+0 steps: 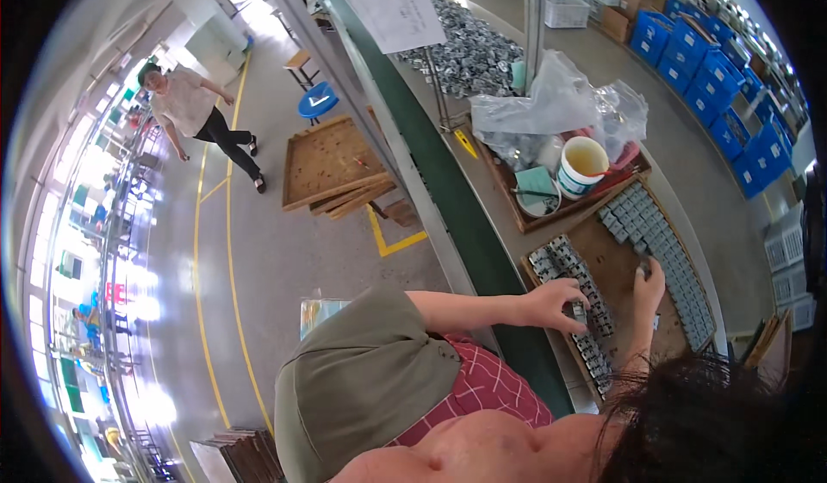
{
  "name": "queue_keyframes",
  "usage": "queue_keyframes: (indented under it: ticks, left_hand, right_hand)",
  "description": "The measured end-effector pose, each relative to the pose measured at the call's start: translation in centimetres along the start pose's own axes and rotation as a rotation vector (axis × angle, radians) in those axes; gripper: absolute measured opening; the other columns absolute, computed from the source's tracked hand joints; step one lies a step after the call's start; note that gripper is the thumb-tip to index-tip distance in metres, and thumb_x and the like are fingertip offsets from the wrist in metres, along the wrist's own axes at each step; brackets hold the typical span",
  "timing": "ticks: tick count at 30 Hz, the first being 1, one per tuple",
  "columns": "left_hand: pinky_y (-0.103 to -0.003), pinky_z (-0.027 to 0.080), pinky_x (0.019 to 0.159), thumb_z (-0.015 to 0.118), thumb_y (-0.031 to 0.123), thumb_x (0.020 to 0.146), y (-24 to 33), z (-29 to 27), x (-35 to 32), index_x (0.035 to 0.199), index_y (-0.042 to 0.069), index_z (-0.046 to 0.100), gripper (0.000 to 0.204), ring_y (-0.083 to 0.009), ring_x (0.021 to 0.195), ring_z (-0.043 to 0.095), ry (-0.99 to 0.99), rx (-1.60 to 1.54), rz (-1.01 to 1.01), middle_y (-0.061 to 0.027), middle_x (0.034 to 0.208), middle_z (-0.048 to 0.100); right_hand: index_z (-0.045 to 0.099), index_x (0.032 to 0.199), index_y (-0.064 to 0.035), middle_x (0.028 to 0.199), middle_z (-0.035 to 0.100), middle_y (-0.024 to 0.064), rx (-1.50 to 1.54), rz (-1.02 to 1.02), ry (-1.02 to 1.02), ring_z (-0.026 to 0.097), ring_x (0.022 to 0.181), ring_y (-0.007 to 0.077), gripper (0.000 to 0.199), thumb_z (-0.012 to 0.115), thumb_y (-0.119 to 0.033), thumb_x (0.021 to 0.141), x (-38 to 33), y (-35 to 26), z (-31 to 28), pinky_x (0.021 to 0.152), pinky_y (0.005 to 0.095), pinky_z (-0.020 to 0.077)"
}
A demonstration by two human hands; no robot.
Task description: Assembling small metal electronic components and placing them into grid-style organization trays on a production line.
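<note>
My left hand (556,304) curls over the left rows in a shallow wooden tray (607,240), its fingers closed round a small metal part (579,312). Those rows are silver-and-dark metal parts (593,361), standing close together. Over the tray's middle, my right hand (649,287) pinches a small grey block-like part (643,268), mostly covered by the fingers. Right beside it, tight rows of similar grey parts (668,255) fill the tray's right side. The exact kind of these parts is too small to make out.
Beyond the tray, a wooden box (524,218) holds a white tub (584,166) and plastic bags (560,104). Loose metal parts (469,48) lie heaped farther back. A green conveyor belt (457,216) runs along the left. A person (194,108) walks on the floor; blue crates (702,83) stand right.
</note>
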State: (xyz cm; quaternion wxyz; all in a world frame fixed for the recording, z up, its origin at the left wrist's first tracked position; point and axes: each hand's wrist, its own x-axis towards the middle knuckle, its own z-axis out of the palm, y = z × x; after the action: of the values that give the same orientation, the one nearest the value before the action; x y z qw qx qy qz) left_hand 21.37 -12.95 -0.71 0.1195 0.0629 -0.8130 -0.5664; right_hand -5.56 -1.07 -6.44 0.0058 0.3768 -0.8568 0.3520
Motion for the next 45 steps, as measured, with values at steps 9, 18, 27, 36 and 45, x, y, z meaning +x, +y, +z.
queue_keyframes:
  ticks: [9,18,27,36,45]
  left_hand:
    - [-0.037,0.045,0.074,0.077,0.043,0.071,0.2,1.8,-2.6,0.102,0.006,0.066,0.05,-0.0281,0.087,0.054,0.017,0.068,0.093,-0.0124,0.09,0.053]
    - [-0.031,0.051,0.071,0.081,0.028,0.071,2.2,2.9,-2.4,0.11,0.008,0.067,0.046,-0.0185,0.085,0.062,-0.097,-0.003,-0.02,-0.009,0.099,0.064]
    - [-0.022,0.047,0.069,0.071,0.014,0.081,4.3,7.2,7.5,0.113,-0.001,0.063,0.036,-0.0078,0.076,0.058,-0.247,-0.165,-0.062,-0.0029,0.09,0.064]
    - [-0.029,0.051,0.074,0.061,0.013,0.071,-1.6,9.8,15.3,0.111,-0.005,0.063,0.044,-0.0153,0.083,0.065,-0.635,0.199,-0.059,-0.0117,0.093,0.069]
    - [-0.035,0.049,0.089,0.06,0.018,0.074,-2.2,8.9,15.4,0.113,-0.006,0.063,0.046,-0.0252,0.102,0.065,-0.739,0.549,0.093,-0.0199,0.105,0.068]
  right_hand:
    - [0.053,0.122,-0.0044,0.095,0.058,0.0032,0.84,0.325,-0.03,0.057,0.081,0.0133,0.038,0.064,-0.007,0.085,-8.3,-0.3,-6.0,0.072,0.0271,0.0476]
    - [0.058,0.12,-0.0003,0.096,0.058,0.0017,0.861,0.622,0.079,0.051,0.073,0.0078,0.039,0.062,-0.012,0.083,-19.2,-4.3,-15.1,0.06,0.022,0.0407]
    - [0.062,0.113,0.0012,0.092,0.063,0.006,0.83,0.662,0.841,0.057,0.069,0.0104,0.028,0.06,-0.002,0.086,-37.1,0.6,-30.4,0.059,0.0216,0.0471]
    - [0.054,0.123,0.0056,0.084,0.058,0.005,0.808,0.652,1.413,0.054,0.068,0.0105,0.033,0.055,0.0,0.091,-53.8,0.7,-30.3,0.056,0.0214,0.045]
    - [0.06,0.116,0.0006,0.086,0.061,0.0038,1.312,0.853,1.069,0.055,0.068,0.0093,0.035,0.063,-0.012,0.084,-48.1,-3.3,-12.1,0.057,0.0225,0.0461]
